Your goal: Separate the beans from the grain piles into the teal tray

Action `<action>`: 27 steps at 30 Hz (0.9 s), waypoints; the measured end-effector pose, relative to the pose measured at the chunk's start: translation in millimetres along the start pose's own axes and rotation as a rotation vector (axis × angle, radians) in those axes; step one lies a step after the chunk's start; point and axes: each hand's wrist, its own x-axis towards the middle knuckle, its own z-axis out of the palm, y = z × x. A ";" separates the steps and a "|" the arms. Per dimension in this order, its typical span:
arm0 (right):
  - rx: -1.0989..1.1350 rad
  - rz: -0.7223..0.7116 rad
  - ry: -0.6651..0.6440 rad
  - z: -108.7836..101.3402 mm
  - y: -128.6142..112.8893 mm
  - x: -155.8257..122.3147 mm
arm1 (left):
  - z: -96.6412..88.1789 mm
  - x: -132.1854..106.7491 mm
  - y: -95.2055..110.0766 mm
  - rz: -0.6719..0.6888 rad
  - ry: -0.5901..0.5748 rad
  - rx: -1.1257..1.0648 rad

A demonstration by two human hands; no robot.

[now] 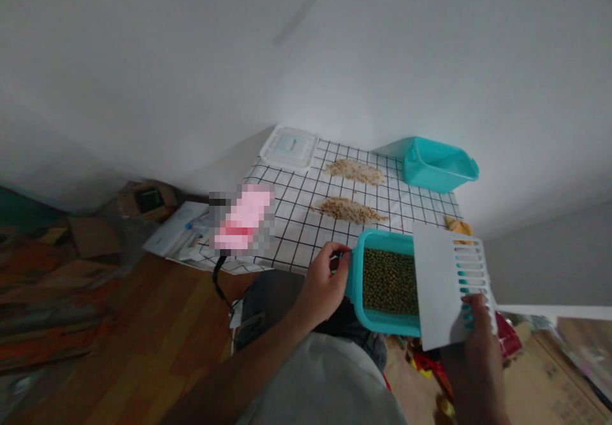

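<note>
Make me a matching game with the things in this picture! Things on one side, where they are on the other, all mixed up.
Things:
1. green beans
2. tan beans
3. white slotted lid
4. far teal tub

Places:
A. held in the right hand
B. at the far right corner of the checked cloth
C. inside the near teal tub, gripped by the left hand
D. in two heaps on the cloth

Pairs: 1-C, 2-D, 3-A, 4-B.

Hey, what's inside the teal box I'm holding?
Small green beans fill the teal box, gripped at its left rim by the left hand. The white slotted lid, held by the right hand, covers its right side, so what lies there is hidden.
</note>
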 end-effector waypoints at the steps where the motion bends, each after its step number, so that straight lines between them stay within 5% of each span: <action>1: -0.001 0.001 0.000 0.3 -0.6 1.0 | 0.4 0.4 1.3 0.001 -0.002 0.001; 27: 0.033 0.083 0.056 3.6 -4.6 -3.1 | -4.6 10.9 -6.8 0.064 0.015 0.081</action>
